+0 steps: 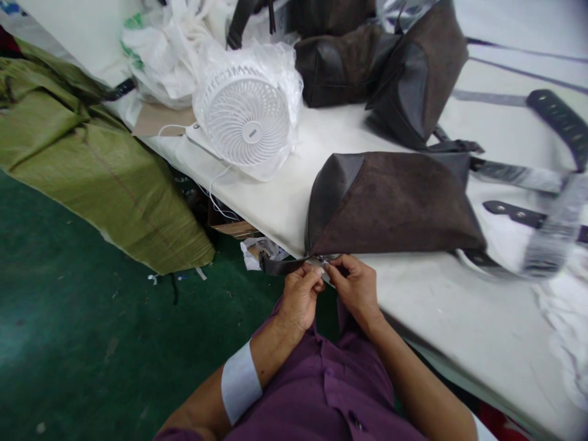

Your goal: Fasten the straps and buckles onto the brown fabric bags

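Note:
A dark brown bag point(390, 205) lies flat on the white table point(459, 318), its zipper edge toward me. At the table's near edge my left hand point(298, 297) and my right hand point(356, 288) are both closed in a pinch at the bag's zipper end. Between their fingertips sits a small metal zipper pull point(323, 264). A dark strap tab point(280, 264) sticks out leftward from the bag's corner, under my left fingers. My purple shirt fills the bottom of the view.
A white fan point(248, 119) in clear plastic stands at the table's left. Two more brown bags point(340, 67) point(420, 73) stand behind. Dark straps point(558, 122) lie at the right. A green sack point(92, 159) rests on the green floor at left.

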Motion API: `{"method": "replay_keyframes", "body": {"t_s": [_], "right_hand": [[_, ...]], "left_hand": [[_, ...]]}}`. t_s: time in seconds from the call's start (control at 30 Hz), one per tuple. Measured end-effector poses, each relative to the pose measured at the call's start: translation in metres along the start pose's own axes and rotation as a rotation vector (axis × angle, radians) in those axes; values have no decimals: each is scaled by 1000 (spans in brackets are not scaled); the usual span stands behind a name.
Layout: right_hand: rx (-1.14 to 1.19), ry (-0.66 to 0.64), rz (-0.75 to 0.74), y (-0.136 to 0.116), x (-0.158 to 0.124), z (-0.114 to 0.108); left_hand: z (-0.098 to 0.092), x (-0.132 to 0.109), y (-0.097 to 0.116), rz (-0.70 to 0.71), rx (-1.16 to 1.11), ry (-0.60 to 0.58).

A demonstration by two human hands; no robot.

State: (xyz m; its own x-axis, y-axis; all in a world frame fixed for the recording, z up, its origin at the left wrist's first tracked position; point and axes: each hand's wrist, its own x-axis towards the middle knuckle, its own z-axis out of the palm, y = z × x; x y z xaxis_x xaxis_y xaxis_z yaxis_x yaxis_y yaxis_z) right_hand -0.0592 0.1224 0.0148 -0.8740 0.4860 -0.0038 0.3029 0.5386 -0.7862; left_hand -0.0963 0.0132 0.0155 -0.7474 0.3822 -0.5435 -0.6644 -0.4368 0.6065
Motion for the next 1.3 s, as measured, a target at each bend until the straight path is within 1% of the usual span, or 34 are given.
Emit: {"method": "replay_keyframes", "body": {"t_s": [0.1, 0.17, 0.3, 0.4, 0.47, 0.57, 0.67, 0.7, 0.73, 0.8, 0.83, 0.87, 0.9, 0.93, 1.0, 1.03, 1.07, 1.13, 1.2, 1.23, 1.3], "right_hand": [[-157, 73, -189, -3, -4, 1], [-230, 68, -252, -3, -6, 2], [-314, 30, -290, 3, -9, 5], [-291, 81, -275, 7, -9, 5], [-247, 98, -237, 7, -8, 4], [-178, 74, -150, 5, -8, 2], [-123, 53, -62, 2, -9, 1], [-120, 61, -35, 1, -9, 1], [-124, 76, -10, 1, -10, 1], [-142, 100, 8, 1, -12, 1], [-149, 98, -8, 1, -12, 0], [-151, 87, -35, 0, -13, 0], [-146, 70, -68, 0, -13, -1], [-134, 54, -94, 0, -12, -1], [-102, 22, -112, 0, -11, -3], [-84, 7, -98, 1, -10, -4], [-60, -16, -62, 1, -9, -4], [48, -85, 87, 1, -7, -3], [276, -173, 307, 0, -6, -2], [415, -213, 408, -1, -6, -1], [663, -265, 543, -4, -5, 0]], "left_hand": [[3, -1, -1, 17, 2, -5], [4, -2, -3, 25, 23, -4], [4, -2, -10, 57, 127, 49], [2, -5, -9, 124, 285, 57], [0, -8, -6, 213, 443, 23], [-2, -11, 2, 406, 710, -82], [-4, -7, 6, 600, 1057, -186], [-5, -4, 7, 627, 1211, -204], [-6, -1, 7, 626, 1378, -212], [-7, 3, 8, 565, 1671, -199], [-8, 4, 8, 530, 1761, -187], [-9, 3, 9, 513, 1799, -185], [-10, 2, 9, 521, 1781, -192], [-12, 0, 8, 548, 1705, -198], [-16, -6, 4, 586, 1426, -174], [-19, -9, 1, 563, 1257, -140], [-21, -12, -4, 501, 1092, -105], [-25, -16, -13, 299, 800, -45], [-27, -17, -22, 93, 562, -5], [-27, -17, -24, 16, 464, 7], [-25, -15, -25, -70, 314, 21]]}}
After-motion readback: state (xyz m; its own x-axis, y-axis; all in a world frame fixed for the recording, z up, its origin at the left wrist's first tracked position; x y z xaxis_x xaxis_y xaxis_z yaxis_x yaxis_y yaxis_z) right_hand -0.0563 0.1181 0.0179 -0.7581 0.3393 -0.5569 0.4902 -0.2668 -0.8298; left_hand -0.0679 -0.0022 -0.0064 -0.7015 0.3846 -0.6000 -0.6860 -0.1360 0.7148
